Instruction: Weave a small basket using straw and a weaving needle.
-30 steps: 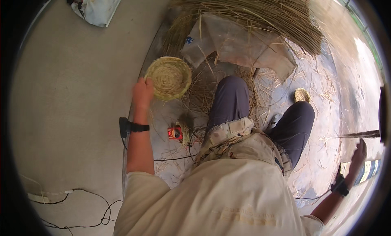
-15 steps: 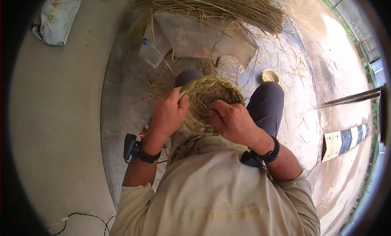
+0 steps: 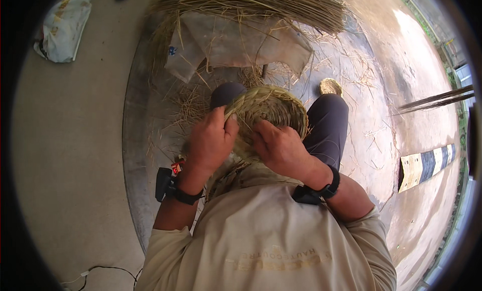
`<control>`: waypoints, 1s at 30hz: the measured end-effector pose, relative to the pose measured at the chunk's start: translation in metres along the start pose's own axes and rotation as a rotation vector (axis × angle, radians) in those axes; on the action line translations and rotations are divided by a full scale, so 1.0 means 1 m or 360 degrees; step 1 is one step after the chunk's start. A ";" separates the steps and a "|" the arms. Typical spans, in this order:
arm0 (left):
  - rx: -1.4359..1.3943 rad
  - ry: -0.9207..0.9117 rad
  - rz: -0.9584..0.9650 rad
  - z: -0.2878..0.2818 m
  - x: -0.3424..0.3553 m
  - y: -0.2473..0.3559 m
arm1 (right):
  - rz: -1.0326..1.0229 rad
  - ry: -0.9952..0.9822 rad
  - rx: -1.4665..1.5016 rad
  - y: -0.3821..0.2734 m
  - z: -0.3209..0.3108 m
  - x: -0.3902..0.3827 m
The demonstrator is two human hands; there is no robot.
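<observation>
A round basket (image 3: 276, 106) woven of straw sits tilted between my knees, its opening toward me. My left hand (image 3: 213, 139) grips its left rim, thumb on the inner side and fingers hidden behind the wall. Over the near right part of the opening, my right hand (image 3: 282, 146) is closed, its fingertips pinched inside the basket. What the pinch holds is too small to make out. Braided straw runs along the far rim.
A thick bundle of long straw (image 3: 261, 7) lies at the far side, beside a pale cloth sheet (image 3: 241, 42). A small woven straw piece (image 3: 331, 87) rests beyond my right knee. Loose straw litters the mat. A white bag (image 3: 68, 27) lies far left; a striped strip (image 3: 427, 166) lies right.
My right hand has lowered slightly and turned, its fingertips staying inside the basket. The basket has shifted a little to the right and tipped. My left hand keeps its hold on the rim.
</observation>
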State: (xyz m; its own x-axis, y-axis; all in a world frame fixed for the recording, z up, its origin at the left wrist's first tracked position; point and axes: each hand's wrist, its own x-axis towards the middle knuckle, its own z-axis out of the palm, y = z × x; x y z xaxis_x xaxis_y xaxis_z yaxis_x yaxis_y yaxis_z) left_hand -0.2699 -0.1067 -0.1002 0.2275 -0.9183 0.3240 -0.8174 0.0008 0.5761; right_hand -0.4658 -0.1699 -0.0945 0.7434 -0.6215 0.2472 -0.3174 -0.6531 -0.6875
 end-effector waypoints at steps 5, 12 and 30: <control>0.0004 0.0015 -0.0020 0.005 -0.004 0.003 | 0.0337 -0.0066 0.0633 0.001 -0.002 0.014; 0.0026 -0.0064 0.0152 0.008 -0.010 -0.001 | 0.0187 -0.0221 0.0587 0.008 -0.011 0.022; 0.0323 -0.0225 0.0759 -0.006 0.013 0.008 | -0.0023 0.0256 -0.0105 -0.015 -0.065 0.030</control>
State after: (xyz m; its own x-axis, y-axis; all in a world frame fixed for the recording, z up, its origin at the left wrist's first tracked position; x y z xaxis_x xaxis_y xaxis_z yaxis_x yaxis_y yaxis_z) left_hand -0.2705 -0.1163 -0.0865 -0.2559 -0.8792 0.4019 -0.9018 0.3669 0.2285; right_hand -0.4774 -0.2072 -0.0325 0.6463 -0.6693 0.3665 -0.3492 -0.6865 -0.6378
